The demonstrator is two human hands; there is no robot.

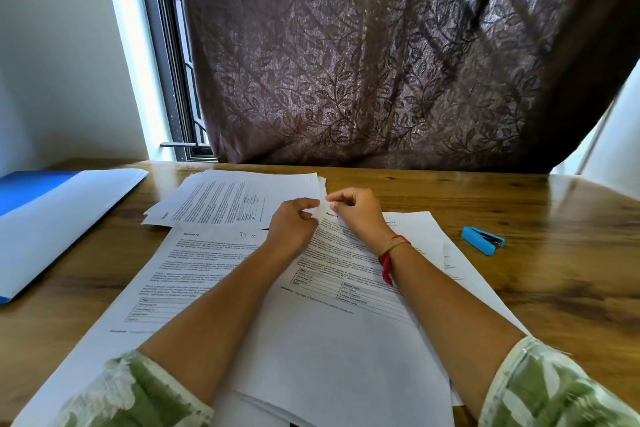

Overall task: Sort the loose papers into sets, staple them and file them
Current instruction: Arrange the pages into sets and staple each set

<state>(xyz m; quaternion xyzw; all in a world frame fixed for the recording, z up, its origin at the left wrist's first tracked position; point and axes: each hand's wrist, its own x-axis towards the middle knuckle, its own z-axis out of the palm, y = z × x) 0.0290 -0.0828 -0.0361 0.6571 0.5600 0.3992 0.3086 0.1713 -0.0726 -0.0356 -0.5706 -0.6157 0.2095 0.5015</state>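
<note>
Wooden bench [519, 204] under a dark leafy curtain [381, 62]; your left hand [294, 222] and right hand [356, 215] both pinch the top corner of the centre papers [339, 340], fingers curled close; likely squaring a set mid-sort; far pile [242, 198] seemingly unsorted; next move probably needs the blue stapler [482, 240], lying well right, untouched; folder [52, 218] lies far left.

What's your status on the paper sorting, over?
Left grip and right grip both pinching top corner of centre paper set. Stapler untouched, right of papers. No obstruction seen.
</note>
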